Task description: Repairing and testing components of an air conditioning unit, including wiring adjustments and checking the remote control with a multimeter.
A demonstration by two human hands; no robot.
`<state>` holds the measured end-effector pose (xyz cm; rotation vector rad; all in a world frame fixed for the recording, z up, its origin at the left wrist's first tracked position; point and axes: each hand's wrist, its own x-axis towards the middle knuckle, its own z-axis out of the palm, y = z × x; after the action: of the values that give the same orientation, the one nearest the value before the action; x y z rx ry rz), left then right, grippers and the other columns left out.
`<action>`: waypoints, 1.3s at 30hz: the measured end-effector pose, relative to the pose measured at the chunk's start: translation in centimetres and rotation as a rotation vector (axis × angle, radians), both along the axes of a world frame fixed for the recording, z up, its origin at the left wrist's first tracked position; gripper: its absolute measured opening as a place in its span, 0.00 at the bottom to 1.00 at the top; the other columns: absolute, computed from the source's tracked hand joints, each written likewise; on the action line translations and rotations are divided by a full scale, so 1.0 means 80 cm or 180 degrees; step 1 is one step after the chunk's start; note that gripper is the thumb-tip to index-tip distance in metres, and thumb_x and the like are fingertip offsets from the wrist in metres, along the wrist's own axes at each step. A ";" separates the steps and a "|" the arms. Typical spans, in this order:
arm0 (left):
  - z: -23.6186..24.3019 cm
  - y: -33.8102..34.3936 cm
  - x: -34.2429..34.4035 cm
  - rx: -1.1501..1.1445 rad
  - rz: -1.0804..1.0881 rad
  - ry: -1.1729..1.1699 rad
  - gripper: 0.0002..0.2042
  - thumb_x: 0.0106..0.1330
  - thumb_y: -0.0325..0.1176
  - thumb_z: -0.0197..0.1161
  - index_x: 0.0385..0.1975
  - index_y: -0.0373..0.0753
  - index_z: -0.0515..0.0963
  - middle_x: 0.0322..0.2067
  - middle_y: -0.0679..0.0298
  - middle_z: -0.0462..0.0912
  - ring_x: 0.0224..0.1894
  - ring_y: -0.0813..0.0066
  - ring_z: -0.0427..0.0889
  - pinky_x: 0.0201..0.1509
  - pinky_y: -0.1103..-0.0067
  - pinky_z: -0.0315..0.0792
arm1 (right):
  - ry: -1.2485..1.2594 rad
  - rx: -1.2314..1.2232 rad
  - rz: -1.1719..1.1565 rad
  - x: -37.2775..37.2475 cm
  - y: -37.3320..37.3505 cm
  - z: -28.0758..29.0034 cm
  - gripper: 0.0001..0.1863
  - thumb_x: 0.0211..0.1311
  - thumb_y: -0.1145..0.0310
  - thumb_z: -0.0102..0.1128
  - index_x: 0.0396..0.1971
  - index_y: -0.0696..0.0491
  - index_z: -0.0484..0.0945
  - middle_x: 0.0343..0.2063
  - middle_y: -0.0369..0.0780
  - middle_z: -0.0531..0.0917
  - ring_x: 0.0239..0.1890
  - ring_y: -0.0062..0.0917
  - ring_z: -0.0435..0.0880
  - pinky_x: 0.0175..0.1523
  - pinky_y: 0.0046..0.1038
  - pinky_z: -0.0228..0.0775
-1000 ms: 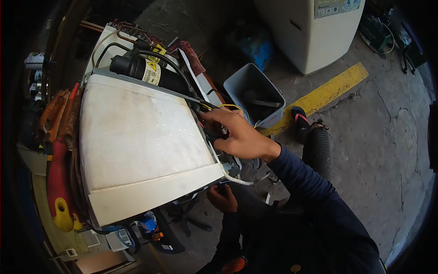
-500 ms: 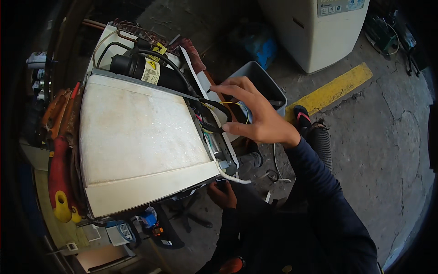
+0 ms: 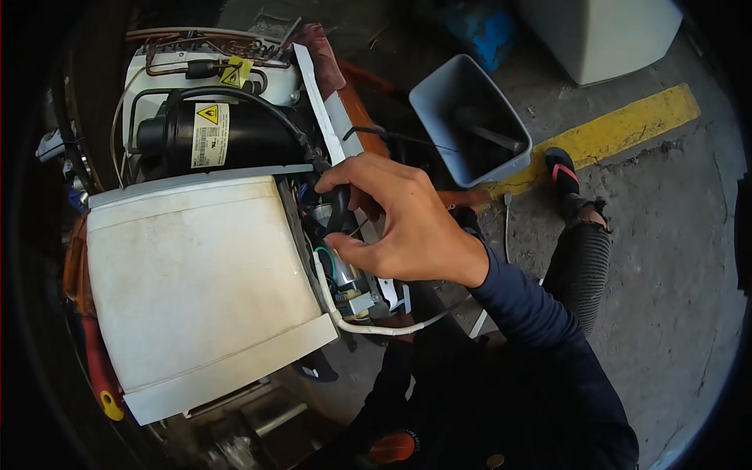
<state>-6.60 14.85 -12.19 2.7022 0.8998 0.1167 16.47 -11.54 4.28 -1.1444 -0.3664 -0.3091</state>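
In front of me lies an opened appliance with a broad, stained white housing (image 3: 200,286). Behind the housing a black cylindrical compressor (image 3: 176,141) with a warning label lies among copper pipes (image 3: 176,69). My right hand (image 3: 403,223) bends over the open wiring compartment, thumb and fingers closed around a thick black cable (image 3: 338,207). Below them sit a silvery cylinder (image 3: 342,270) and thin coloured wires. A white-sleeved cable (image 3: 356,327) curves out at the near corner. Under that corner my left hand (image 3: 401,323) is mostly hidden, its fingers out of sight.
A grey bin (image 3: 470,121) stands beyond the appliance, near a yellow floor stripe (image 3: 619,141). A white cabinet (image 3: 603,39) is at the far right. Red-handled tools (image 3: 98,364) hang at the left. A sandalled foot (image 3: 562,172) rests on the floor at right.
My right hand has closed its fingers around the black cable. The view has shifted, putting the appliance lower and further left. My left hand is now more hidden.
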 end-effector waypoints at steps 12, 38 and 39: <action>0.002 0.031 -0.037 0.0853 -0.0936 -0.0481 0.21 0.70 0.33 0.66 0.59 0.31 0.76 0.54 0.46 0.81 0.52 0.47 0.81 0.57 0.62 0.74 | 0.0607 0.0930 0.1434 0.018 -0.019 -0.048 0.21 0.46 0.82 0.74 0.44 0.57 0.83 0.31 0.41 0.80 0.28 0.30 0.77 0.33 0.29 0.68; -0.020 0.035 -0.072 0.0228 -0.0412 -0.0283 0.25 0.69 0.37 0.68 0.62 0.31 0.75 0.57 0.45 0.80 0.56 0.44 0.80 0.62 0.60 0.74 | -0.0782 -0.0078 -0.0844 0.024 0.034 -0.001 0.07 0.50 0.79 0.66 0.30 0.59 0.78 0.40 0.43 0.70 0.40 0.35 0.68 0.46 0.29 0.68; -0.022 0.036 -0.072 0.0184 -0.0404 -0.0278 0.25 0.69 0.37 0.68 0.62 0.31 0.75 0.57 0.45 0.80 0.56 0.44 0.80 0.62 0.60 0.74 | -0.0790 -0.0164 -0.0867 0.027 0.034 0.002 0.09 0.48 0.80 0.67 0.30 0.58 0.77 0.41 0.43 0.71 0.39 0.34 0.69 0.44 0.29 0.68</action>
<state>-12.36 17.73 -13.96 2.7748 0.7085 0.2353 18.62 -8.86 4.42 -1.2110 -0.4385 -0.6880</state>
